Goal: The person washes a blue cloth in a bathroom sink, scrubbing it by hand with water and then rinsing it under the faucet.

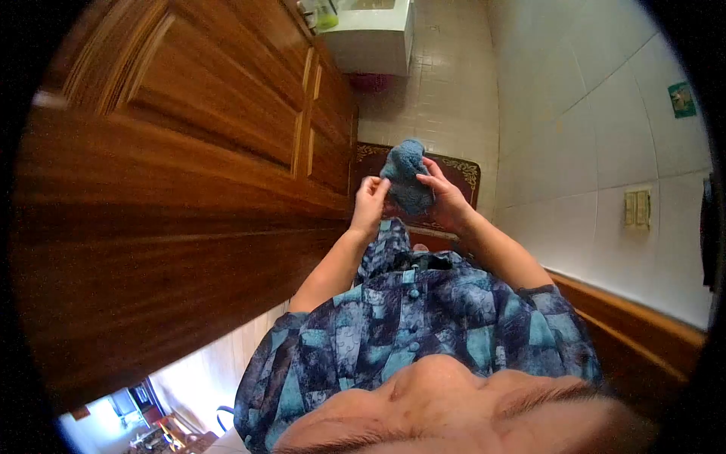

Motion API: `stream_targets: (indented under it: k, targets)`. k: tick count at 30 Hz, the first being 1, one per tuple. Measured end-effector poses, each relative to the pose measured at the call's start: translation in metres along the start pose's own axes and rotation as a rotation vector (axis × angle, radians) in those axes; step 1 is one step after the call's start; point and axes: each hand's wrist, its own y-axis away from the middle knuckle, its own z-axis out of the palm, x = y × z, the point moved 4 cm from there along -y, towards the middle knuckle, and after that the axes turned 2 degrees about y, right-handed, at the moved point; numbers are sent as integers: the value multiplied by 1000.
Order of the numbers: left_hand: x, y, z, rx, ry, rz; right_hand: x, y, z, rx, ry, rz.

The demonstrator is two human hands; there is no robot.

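Note:
A blue-grey fluffy cloth (pixel 408 181) is held up in front of my body, bunched and hanging down, over the dark patterned mat. My left hand (pixel 370 198) pinches its left edge between thumb and fingers. On the other side, my right hand (pixel 445 195) grips the cloth's right edge, with the thumb on the near face and the fingers partly behind it.
A brown wooden door (pixel 204 98) stands along the left. Ahead are a white cabinet (pixel 370 49) and a tiled floor (pixel 454 91). The dark mat (pixel 467 175) lies below my hands. On the right, the tiled wall (pixel 544 151) carries a switch plate (pixel 637 209).

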Motion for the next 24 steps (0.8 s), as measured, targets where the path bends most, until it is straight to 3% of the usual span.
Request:
stream_targets:
  k: [2, 4, 6, 10, 12, 17, 24]
  targets:
    - [12, 2, -15, 33, 117, 227, 11, -11, -4, 57, 52, -81]
    - [26, 4, -19, -28, 324, 230, 10, -13, -5, 59, 102, -58]
    - [40, 5, -24, 13, 329, 270, 10, -10, -3, 85, 120, -51]
    - [53, 5, -25, -77, 242, 331, 14, -5, -22, 164, 563, -116]
    - [62, 7, -17, -99, 230, 264, 26, -13, -48, 174, 767, -205]
    - [69, 4, -12, -208, -73, 283, 55, -1, -59, 181, 597, 146]
    - [103, 32, 8, -281, 161, 175, 66, -13, -82, 284, 385, 374]
